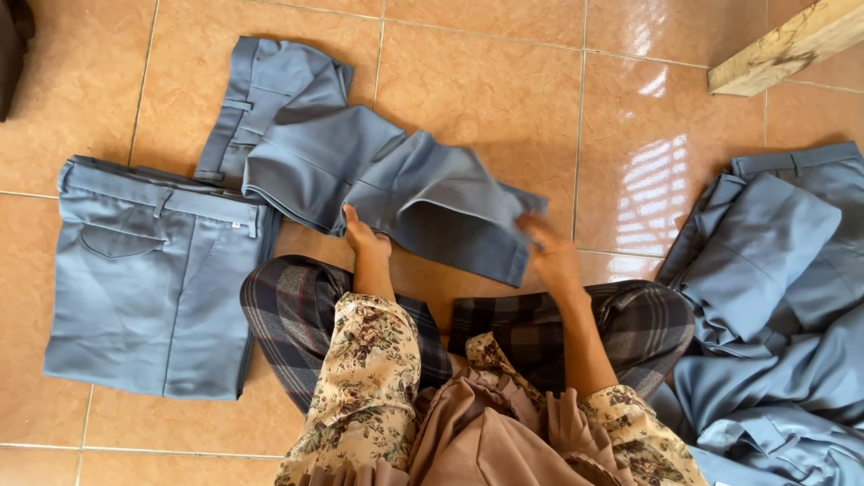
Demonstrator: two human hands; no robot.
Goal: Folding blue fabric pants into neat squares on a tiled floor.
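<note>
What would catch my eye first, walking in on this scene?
The grey-blue trousers half-folded on the tan tiled floor, with the left hand and right hand on their near edge. A folded pair lies left; a rumpled heap right.

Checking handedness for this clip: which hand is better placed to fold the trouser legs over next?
Probably the right hand: it grips the loose hem end of the grey trousers. The left hand pins the middle fold.
</note>
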